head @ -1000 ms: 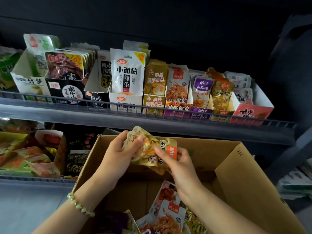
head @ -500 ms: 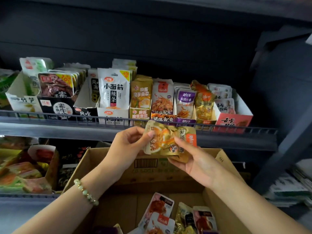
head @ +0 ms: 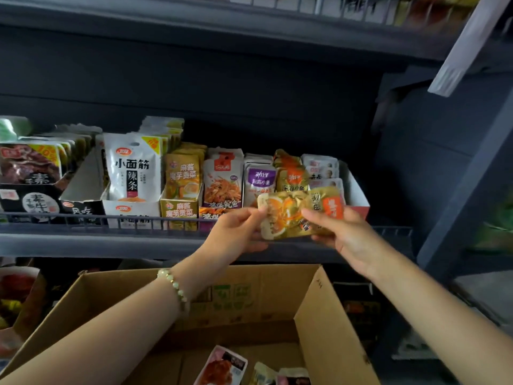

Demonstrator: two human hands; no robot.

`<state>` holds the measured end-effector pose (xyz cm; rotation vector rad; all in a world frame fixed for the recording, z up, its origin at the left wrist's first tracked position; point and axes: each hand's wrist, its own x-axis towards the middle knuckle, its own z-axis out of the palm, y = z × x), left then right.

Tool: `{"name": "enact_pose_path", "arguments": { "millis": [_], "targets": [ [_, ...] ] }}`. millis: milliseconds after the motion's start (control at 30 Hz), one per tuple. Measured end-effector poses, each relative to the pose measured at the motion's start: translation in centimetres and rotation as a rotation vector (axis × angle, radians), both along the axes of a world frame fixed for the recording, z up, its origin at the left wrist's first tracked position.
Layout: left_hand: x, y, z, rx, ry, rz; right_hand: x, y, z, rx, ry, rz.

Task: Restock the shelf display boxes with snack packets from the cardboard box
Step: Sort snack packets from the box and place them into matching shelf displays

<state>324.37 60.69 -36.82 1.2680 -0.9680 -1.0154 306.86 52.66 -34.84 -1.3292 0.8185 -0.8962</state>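
Both hands hold a small stack of gold-and-orange snack packets [head: 291, 213] sideways in front of the shelf rail. My left hand [head: 238, 232] pinches the stack's left end and my right hand [head: 341, 237] grips its right end from below. Directly behind the stack stands a display box with matching gold-orange packets [head: 288, 173]. A row of display boxes [head: 180, 209] with other snacks fills the shelf. The open cardboard box [head: 319, 323] sits below my arms, with a few loose packets [head: 222, 368] on its bottom.
A wire rail [head: 83, 218] runs along the shelf's front edge. A red-fronted display box [head: 358, 201] ends the row at the right. A dark upright post [head: 466, 207] stands to the right. More snacks [head: 16, 298] fill the lower shelf at left. Another shelf hangs overhead.
Both hands lifted the packet stack out of the cardboard box, up and to the right, to shelf height in front of the gold-orange display box.
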Motion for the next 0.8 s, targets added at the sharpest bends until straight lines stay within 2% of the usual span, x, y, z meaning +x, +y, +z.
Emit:
{"name": "enact_pose_path", "arguments": {
  "millis": [133,233,367,467,667,800],
  "targets": [
    [0.4,-4.1,0.6,-0.146,-0.665,0.096,-2.0,-5.5,4.2,-0.265,0.216,-0.137],
    [0.6,-6.4,0.9,-0.177,-1.126,0.113,-2.3,-9.0,6.4,-0.477,0.448,-0.13],
    [0.1,-8.6,1.1,-0.004,-1.49,0.043,-0.6,-11.8,7.1,-0.625,0.647,0.002],
    [0.1,-9.9,0.6,0.047,-1.588,0.005,1.6,-13.3,6.5,-0.725,0.807,0.096],
    [0.4,-11.0,-0.4,0.093,-1.499,-0.052,4.5,-14.2,4.3,-0.901,1.042,0.241],
    [0.9,-11.1,-0.4,0.067,-1.485,-0.043,4.6,-14.2,2.9,-1.058,1.074,0.157]
  ]
}}
